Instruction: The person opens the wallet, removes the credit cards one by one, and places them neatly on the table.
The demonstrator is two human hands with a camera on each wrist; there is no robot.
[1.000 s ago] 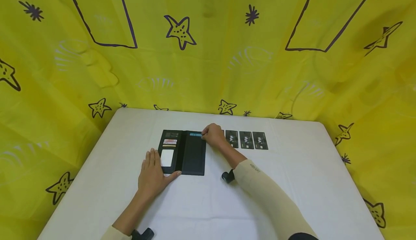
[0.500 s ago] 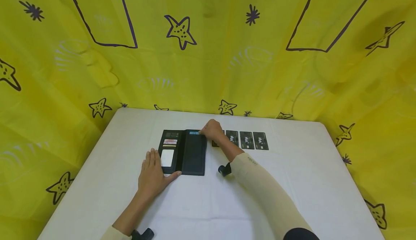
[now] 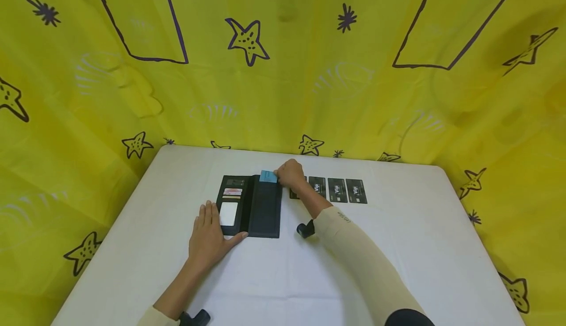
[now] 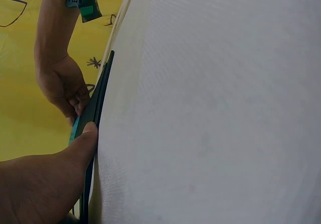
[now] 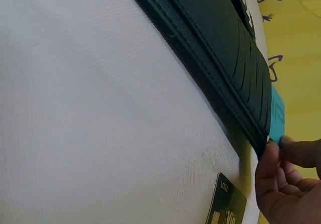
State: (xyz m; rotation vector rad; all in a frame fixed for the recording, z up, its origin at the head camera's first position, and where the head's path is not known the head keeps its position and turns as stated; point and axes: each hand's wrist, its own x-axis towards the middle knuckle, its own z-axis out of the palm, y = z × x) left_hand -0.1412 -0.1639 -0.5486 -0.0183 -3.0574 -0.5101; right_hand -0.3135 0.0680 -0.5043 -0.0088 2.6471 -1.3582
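From where I stand, the person's left grip (image 3: 208,240) is at the far left, a bare hand with its fingers straight along the wallet's edge and its thumb spread away from them, pressing rather than clutching. Beside it, the black wallet (image 3: 264,213) lies spread flat on the white-covered desk (image 3: 411,218), a white panel (image 3: 228,214) showing in its left half. From the top of the right half a blue card (image 3: 268,176) juts past the far edge, its corner pinched between thumb and finger of the right grip (image 3: 290,174). I'd hold the wallet down firmly and slide the card straight along its slot, since a sideways tug could bow it or drag the leather. Furthest right, black Vip cards (image 3: 338,190) lie in a row, and an elbow kept high would spare them a nudge. The right wrist hides part of the leftmost one. I can't tell how much of the blue card sits in the pocket, nor read its print; from the left wrist the wallet shows nearly edge-on.
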